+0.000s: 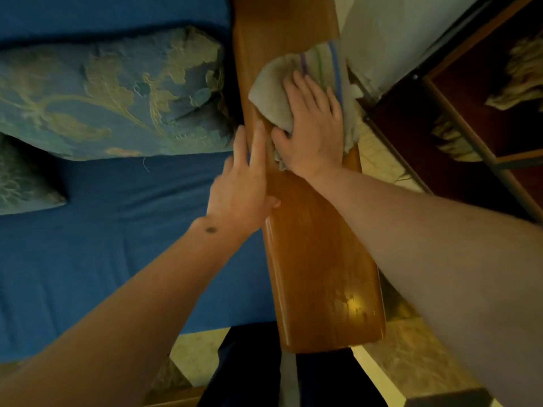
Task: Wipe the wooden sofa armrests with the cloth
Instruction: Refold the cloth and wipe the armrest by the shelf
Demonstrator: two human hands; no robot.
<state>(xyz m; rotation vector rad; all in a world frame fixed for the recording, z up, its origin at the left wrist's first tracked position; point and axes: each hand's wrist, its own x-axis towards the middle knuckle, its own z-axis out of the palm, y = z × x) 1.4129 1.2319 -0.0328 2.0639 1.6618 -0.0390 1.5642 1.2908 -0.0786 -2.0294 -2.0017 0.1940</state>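
Note:
A glossy brown wooden armrest runs from the bottom centre up to the top of the view. Midway along it lies a crumpled beige cloth with blue, purple and green stripes. My right hand presses flat on the cloth, fingers spread over it. My left hand rests on the armrest's left edge just below the cloth, fingers apart and pointing up, holding nothing. The cloth's right part hangs over the armrest's right edge.
The blue sofa seat lies left of the armrest, with a floral blue cushion against it and a second cushion at the far left. A dark wooden cabinet stands at the right. Pale tiled floor shows below.

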